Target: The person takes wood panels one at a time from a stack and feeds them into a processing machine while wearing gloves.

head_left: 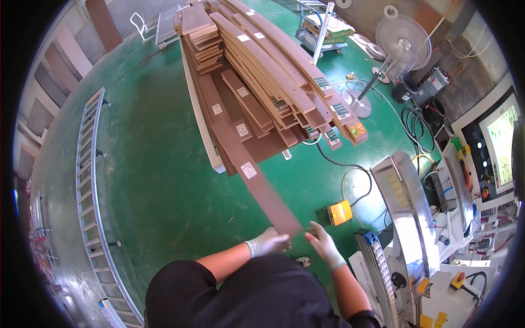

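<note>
A long brown board (267, 199) with a white label slants from the stack down toward me. Its far end rests on the stacked boards and its near end is between my hands. My left hand (269, 242), in a pale glove, is closed on the near left corner. Just off the near right corner is my right hand (324, 245), also gloved, its thumb and fingers apart; I see no grip on the board. Ahead lies a tall pile of brown boards (262, 71), several with labels on their faces or ends.
To the left, a metal roller conveyor (87, 180) runs along the green floor. At the right are an orange foot pedal (339, 212) with a cable, a machine with a screen (500, 145), and a standing fan (403, 44). A loaded cart (325, 30) stands beyond the pile.
</note>
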`<control>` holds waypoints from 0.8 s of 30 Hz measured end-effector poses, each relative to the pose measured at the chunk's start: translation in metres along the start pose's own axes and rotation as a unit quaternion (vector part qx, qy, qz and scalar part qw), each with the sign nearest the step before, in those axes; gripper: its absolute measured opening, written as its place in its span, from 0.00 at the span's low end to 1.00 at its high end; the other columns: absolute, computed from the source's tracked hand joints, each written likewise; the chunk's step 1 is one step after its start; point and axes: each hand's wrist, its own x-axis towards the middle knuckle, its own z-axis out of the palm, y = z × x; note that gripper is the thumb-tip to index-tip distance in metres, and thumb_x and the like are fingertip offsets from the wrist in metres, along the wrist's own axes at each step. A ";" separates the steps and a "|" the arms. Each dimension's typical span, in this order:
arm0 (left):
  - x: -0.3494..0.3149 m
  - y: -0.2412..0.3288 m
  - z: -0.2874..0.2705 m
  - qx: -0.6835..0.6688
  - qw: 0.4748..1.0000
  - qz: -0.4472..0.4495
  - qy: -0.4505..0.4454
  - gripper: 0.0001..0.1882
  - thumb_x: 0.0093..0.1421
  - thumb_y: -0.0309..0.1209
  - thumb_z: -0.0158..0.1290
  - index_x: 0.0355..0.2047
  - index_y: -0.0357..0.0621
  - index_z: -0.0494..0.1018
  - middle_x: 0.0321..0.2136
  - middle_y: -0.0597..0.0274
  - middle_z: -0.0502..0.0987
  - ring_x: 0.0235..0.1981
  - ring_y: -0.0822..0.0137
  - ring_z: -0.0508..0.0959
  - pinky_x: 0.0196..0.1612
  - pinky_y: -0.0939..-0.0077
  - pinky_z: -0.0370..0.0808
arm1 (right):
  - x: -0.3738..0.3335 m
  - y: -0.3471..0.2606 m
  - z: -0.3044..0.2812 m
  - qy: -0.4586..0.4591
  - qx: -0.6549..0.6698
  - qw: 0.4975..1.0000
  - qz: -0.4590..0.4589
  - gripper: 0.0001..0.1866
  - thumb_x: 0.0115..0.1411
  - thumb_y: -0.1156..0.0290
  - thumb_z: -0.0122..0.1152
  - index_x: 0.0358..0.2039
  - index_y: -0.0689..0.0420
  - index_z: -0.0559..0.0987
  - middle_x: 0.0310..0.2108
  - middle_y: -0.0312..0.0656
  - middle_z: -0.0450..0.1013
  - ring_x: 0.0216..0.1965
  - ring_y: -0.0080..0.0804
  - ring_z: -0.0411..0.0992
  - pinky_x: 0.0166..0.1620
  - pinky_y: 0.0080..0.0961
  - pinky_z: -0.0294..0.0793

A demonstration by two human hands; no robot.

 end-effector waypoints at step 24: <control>0.146 0.120 0.157 -0.152 0.975 0.145 -0.071 0.35 0.73 0.59 0.48 0.71 0.52 0.62 0.60 0.66 0.74 0.60 0.62 0.75 0.58 0.58 0.75 | -0.324 0.112 0.039 0.489 -0.036 0.848 0.201 0.14 0.58 0.74 0.73 0.44 0.61 0.83 0.38 0.43 0.80 0.40 0.34 0.80 0.47 0.28 0.80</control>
